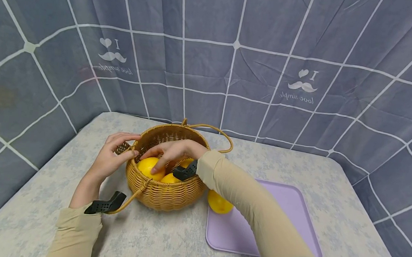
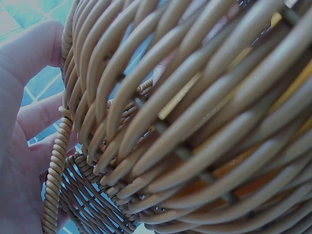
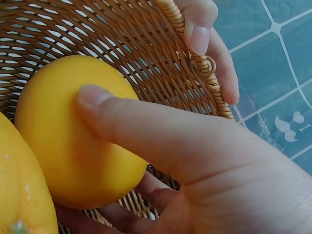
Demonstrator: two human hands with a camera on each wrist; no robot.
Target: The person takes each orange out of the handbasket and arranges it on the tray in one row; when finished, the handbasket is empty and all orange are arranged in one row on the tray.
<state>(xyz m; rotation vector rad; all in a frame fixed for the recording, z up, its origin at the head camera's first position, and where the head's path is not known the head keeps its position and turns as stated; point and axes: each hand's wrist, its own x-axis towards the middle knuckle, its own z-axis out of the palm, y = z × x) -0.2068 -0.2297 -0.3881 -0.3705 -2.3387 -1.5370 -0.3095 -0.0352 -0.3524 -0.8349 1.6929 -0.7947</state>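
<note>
A round wicker basket (image 1: 171,196) stands on the table with several yellow-orange fruits inside. My left hand (image 1: 107,161) holds its left rim, thumb and fingers on either side of the weave. My right hand (image 1: 177,150) reaches down into the basket and grips a smooth yellow-orange fruit (image 3: 61,156). The thumb presses on top of this fruit, and fingers show beneath it in the right wrist view. Beside it lies another fruit (image 3: 19,180) with grooves and a small green stem end. The left wrist view shows mostly the basket's outer weave (image 2: 170,136).
A lilac tray (image 1: 293,216) lies to the right, partly under my right forearm. One yellow fruit (image 1: 219,203) sits at its left edge, close to the basket. A looped handle (image 1: 227,138) sticks out at the basket's right. A grey checked curtain (image 1: 207,64) hangs behind the table.
</note>
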